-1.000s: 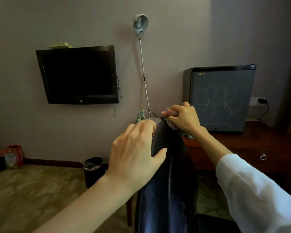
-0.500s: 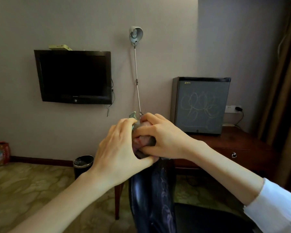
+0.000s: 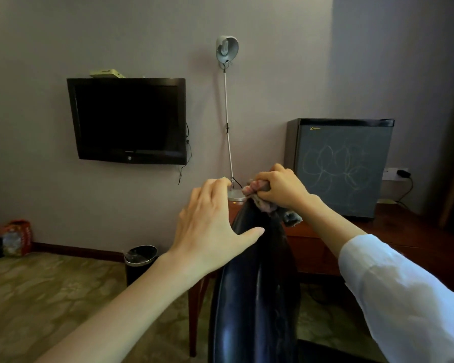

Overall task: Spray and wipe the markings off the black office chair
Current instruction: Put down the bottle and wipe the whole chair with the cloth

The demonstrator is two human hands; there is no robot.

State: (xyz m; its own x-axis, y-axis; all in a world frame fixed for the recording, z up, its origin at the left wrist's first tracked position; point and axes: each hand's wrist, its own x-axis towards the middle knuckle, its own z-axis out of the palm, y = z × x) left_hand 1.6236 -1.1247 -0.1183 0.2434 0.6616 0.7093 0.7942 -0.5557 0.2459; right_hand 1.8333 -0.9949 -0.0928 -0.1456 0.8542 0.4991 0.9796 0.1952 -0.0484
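The black office chair (image 3: 257, 297) shows its glossy backrest edge-on at the bottom centre. My left hand (image 3: 210, 226) lies against the left face of the backrest near the top. Its fingers are fairly straight and the thumb reaches across the near edge. My right hand (image 3: 281, 188) grips a bunched pink and grey cloth (image 3: 291, 217) and presses it on the top edge of the backrest. No spray bottle is visible. I cannot make out markings on the chair from this angle.
Behind the chair stands a wooden desk (image 3: 404, 231) carrying a small fridge (image 3: 344, 166) with scribbled lines and a lamp base (image 3: 236, 196). A TV (image 3: 127, 121) hangs on the wall. A black bin (image 3: 140, 260) and a red bag (image 3: 17, 237) sit on the carpet.
Half a second ago both hands met on the cloth at the top of the backrest. My left hand has since slid back down the left face, and my right hand keeps the cloth.
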